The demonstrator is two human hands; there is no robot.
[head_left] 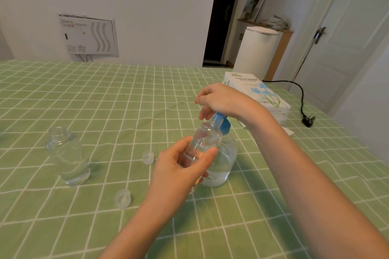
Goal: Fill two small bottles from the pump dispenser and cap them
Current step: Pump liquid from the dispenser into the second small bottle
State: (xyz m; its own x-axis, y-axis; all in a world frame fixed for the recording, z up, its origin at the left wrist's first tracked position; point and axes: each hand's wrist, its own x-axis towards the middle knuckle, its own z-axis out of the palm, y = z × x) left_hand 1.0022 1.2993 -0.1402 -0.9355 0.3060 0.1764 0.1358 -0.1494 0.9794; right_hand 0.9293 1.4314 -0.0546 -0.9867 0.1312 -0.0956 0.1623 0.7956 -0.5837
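Observation:
My left hand (185, 166) grips a small clear bottle (203, 141), tilted with its open neck up under the blue spout. My right hand (223, 101) rests on top of the blue pump head (224, 125) of the clear dispenser (223, 166), fingers curled over it. The dispenser stands just behind the held bottle. A second small clear bottle (68, 153) stands uncapped at the left, with liquid in its lower part. Two clear caps lie on the cloth: one (148, 157) between the bottles, another (123, 198) nearer me.
A green checked tablecloth (105, 101) covers the table. A tissue paper box (259, 94) lies behind my right hand, with a black cable and plug (307, 121) beyond it at the right edge. A white bin stands on the floor past the table.

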